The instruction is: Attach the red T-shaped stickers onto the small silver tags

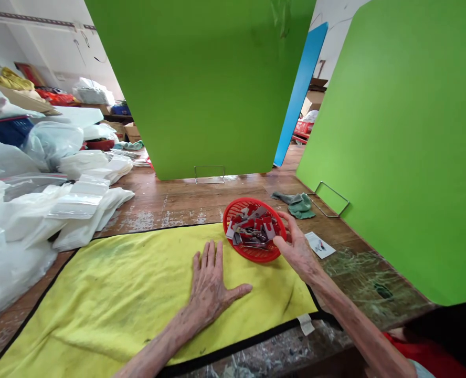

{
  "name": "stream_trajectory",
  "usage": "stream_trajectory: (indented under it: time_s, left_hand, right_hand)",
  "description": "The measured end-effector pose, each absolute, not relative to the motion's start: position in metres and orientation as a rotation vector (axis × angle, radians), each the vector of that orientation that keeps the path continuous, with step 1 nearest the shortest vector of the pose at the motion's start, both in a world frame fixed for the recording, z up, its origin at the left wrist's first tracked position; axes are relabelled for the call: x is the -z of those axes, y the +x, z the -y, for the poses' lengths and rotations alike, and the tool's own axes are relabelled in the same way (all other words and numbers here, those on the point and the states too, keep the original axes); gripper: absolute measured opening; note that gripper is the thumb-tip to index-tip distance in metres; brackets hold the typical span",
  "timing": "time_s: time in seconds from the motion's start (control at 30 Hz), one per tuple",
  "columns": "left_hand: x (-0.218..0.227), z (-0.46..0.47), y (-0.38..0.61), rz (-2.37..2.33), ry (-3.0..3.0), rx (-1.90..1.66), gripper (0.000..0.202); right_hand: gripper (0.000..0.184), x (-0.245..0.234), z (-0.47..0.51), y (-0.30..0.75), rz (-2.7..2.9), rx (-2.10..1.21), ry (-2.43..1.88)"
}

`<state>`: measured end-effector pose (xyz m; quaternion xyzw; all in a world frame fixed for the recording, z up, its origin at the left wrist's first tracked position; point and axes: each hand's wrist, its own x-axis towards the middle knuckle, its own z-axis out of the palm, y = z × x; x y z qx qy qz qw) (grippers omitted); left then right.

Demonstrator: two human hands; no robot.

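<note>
My left hand lies flat on the yellow towel, palm down, fingers stretched out and thumb spread to the right; it holds nothing. My right hand rests at the right rim of a small red plastic basket, thumb and fingers curled around that edge. The basket sits on the towel's far right corner and holds several small grey and red metal pieces. Whether the right fingers also pinch a piece is hidden.
Piles of white plastic bags crowd the left of the wooden table. Green boards stand behind and to the right on wire stands. A green rag and a small card lie beyond the basket.
</note>
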<state>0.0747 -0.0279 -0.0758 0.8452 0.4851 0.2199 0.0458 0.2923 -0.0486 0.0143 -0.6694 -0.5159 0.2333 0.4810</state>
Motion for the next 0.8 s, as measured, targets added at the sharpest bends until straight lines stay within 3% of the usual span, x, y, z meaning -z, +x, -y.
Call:
stream_trajectory:
  time_s: [0.37, 0.53, 0.8]
  left_hand:
    - [0.071, 0.028, 0.080, -1.571, 2.538, -0.769, 0.125]
    - [0.063, 0.028, 0.081, -1.558, 2.417, -0.748, 0.130]
    - [0.048, 0.024, 0.068, -1.383, 2.378, -0.589, 0.101]
  right_hand:
    - [0.062, -0.026, 0.056, 0.280, 1.491, -0.314, -1.553]
    - [0.059, -0.023, 0.057, 0.277, 1.762, 0.065, -1.441]
    - [0.068, -0.014, 0.072, 0.287, 1.886, 0.415, -1.338]
